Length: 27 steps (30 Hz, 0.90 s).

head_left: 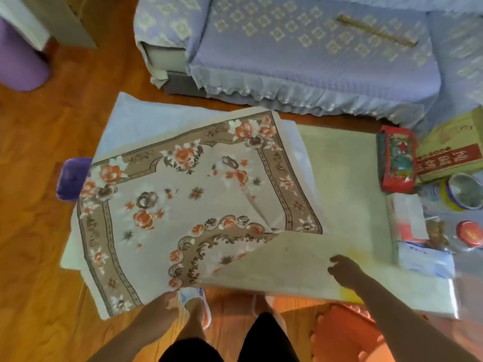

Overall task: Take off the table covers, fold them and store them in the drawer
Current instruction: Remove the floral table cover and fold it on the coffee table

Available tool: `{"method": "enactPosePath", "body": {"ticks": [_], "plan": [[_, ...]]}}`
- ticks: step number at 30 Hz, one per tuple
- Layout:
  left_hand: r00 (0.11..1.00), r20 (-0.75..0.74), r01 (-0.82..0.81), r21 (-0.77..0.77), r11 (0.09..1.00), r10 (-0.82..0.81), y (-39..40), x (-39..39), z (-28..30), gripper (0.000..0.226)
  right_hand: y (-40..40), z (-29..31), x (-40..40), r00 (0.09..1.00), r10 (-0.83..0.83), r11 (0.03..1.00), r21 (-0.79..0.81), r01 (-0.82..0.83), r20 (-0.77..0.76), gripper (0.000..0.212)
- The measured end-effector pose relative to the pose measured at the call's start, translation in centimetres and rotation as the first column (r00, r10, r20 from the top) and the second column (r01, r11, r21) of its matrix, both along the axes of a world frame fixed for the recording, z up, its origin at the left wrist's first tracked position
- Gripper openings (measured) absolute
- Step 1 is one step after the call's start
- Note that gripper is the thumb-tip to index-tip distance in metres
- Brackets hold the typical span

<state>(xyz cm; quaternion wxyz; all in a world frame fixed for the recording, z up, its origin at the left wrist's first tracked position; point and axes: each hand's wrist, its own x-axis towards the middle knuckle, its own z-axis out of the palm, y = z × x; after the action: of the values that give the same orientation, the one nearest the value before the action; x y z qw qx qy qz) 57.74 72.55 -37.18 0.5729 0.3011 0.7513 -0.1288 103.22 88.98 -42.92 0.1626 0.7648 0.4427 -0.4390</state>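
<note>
A floral table cover (183, 194), beige with orange and brown flowers, lies folded over towards the left on a low table, its plain underside (274, 259) turned up along the near edge. A second, plain white cover (136, 124) shows beneath it at the far left. My left hand (167, 301) pinches the near edge of the floral cover. My right hand (342, 270) rests fingers-down on the upturned underside. The bare pale table top (339, 178) shows on the right. No drawer is in view.
Red packet (397, 160), cardboard box (452, 150), glass jar (462, 192), red-lidded jar (470, 233) and papers (423, 257) crowd the table's right end. A lilac-covered sofa (313, 48) stands behind. Purple stool (70, 178) at left, orange stool (345, 335) by my legs, wooden floor around.
</note>
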Motion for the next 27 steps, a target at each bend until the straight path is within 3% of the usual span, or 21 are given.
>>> {"method": "enactPosePath", "body": {"ticks": [5,9,13,18,20,22,25,27], "plan": [[0.972,-0.163,-0.166,0.029,0.986,0.169,2.6,4.4,-1.0,0.040,6.9,-6.1,0.6,0.990,-0.058,0.974,0.210,0.084,-0.126,0.082],[0.960,-0.136,-0.239,0.063,0.969,0.246,4.3,11.3,-1.1,0.033,8.6,-8.7,1.1,0.986,0.025,0.949,0.315,0.030,-0.167,0.046],[0.991,0.000,-0.132,0.062,0.989,0.132,6.0,18.5,1.4,0.034,10.1,-7.5,2.5,0.958,0.283,0.863,0.445,-0.238,-0.037,0.065],[0.978,0.059,-0.208,0.151,0.966,0.201,6.8,20.6,2.9,0.035,13.3,-5.8,3.7,0.787,0.616,0.726,0.414,-0.549,-0.037,0.021],[0.974,0.022,-0.224,0.178,0.958,0.224,6.7,19.6,3.3,0.036,14.2,-5.5,3.5,0.792,0.599,0.734,0.475,-0.485,-0.119,0.018],[0.973,-0.025,-0.221,0.192,0.956,0.230,6.3,18.2,3.9,0.034,14.6,-2.8,2.5,0.810,0.547,0.782,0.475,-0.403,-0.212,0.005],[0.965,-0.051,-0.243,0.198,0.950,0.258,5.0,16.9,5.2,0.025,14.7,4.0,-0.2,0.780,0.539,0.786,0.524,-0.329,-0.317,0.030],[0.959,-0.051,-0.263,0.215,0.940,0.280,4.1,16.5,5.9,0.017,15.1,9.3,-2.1,0.717,0.601,0.730,0.607,-0.314,-0.353,0.034]]}}
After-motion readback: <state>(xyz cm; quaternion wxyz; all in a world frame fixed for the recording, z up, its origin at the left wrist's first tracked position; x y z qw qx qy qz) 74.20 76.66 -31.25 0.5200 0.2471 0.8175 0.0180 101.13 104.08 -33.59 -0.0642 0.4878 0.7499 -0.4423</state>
